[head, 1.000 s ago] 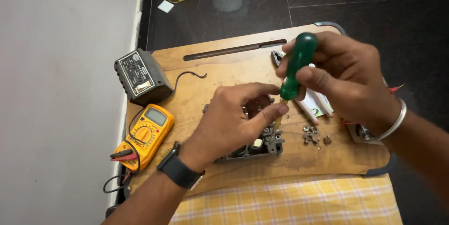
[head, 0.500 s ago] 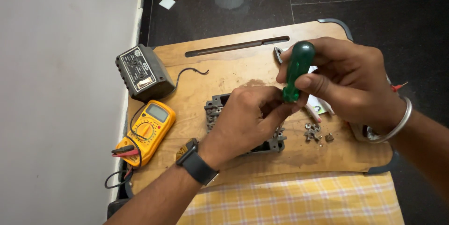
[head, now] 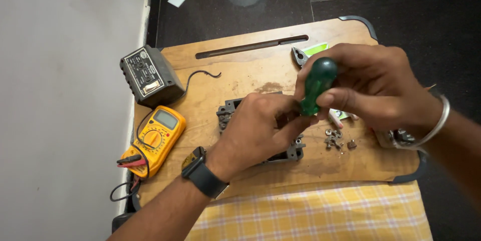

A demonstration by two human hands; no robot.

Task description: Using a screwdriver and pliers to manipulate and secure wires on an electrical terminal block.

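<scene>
Over the wooden lap desk (head: 250,78), the right hand (head: 373,88) grips a green-handled screwdriver (head: 316,84), long axis steeply tilted, tip pointing down-left into the grey switch frame (head: 229,111) pinned by the left hand (head: 258,131).

Left hand (head: 260,131) lies palm-down, fingers curled. Right hand (head: 371,85) above it, fingers closed in a grip.
</scene>
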